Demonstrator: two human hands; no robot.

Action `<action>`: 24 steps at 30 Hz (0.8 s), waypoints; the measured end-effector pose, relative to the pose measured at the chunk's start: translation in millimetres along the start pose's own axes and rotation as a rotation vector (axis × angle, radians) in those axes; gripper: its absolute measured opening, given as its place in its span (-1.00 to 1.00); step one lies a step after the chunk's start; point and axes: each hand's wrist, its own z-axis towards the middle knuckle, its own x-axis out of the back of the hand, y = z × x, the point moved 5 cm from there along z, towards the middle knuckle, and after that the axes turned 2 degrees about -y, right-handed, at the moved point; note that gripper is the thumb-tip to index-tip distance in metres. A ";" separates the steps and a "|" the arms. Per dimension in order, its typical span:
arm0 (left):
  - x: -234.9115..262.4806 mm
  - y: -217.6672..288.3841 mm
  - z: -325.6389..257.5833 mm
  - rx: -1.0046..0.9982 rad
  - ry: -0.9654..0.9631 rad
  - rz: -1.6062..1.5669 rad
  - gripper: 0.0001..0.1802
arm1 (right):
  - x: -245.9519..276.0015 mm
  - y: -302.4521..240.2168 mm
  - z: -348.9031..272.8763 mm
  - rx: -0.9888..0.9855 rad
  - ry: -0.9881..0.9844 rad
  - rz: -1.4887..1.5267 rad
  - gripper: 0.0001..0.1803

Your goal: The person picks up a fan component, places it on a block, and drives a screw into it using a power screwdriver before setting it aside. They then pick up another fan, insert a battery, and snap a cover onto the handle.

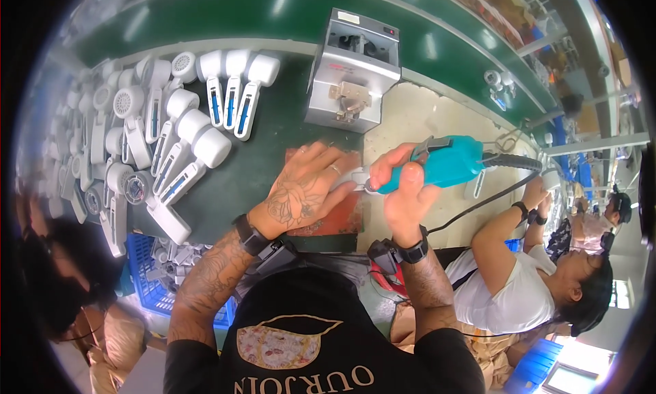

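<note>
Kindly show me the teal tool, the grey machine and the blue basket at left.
Teal tool (456,165): head view, on its casing.
Grey machine (362,71): head view, on its panel.
Blue basket (141,265): head view, on its wall.

That's a bright teal, plastic-bodied power tool (452,163) in the right hand (408,197); beside that grip, dark rose linework patterns the left hand (304,188); farther left, white round-headed plastic appliances (211,147) show blue stripes.

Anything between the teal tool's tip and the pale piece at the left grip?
Nothing visible. The teal tool in the right grip points at the pale piece by the left grip; too blurred to tell whether tip and piece touch.
</note>
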 end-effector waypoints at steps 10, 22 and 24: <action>7.5 5.1 4.3 0.038 0.012 0.021 -0.59 | -2.9 3.6 1.9 0.024 -0.005 -0.018 -0.56; 46.7 36.9 -32.9 -0.079 0.141 -0.017 -0.55 | 60.8 -55.4 -36.8 0.185 0.336 0.453 -0.38; 81.2 18.1 -50.6 0.080 0.299 -0.072 -0.56 | 60.4 -62.6 -44.1 0.214 0.299 0.343 -0.37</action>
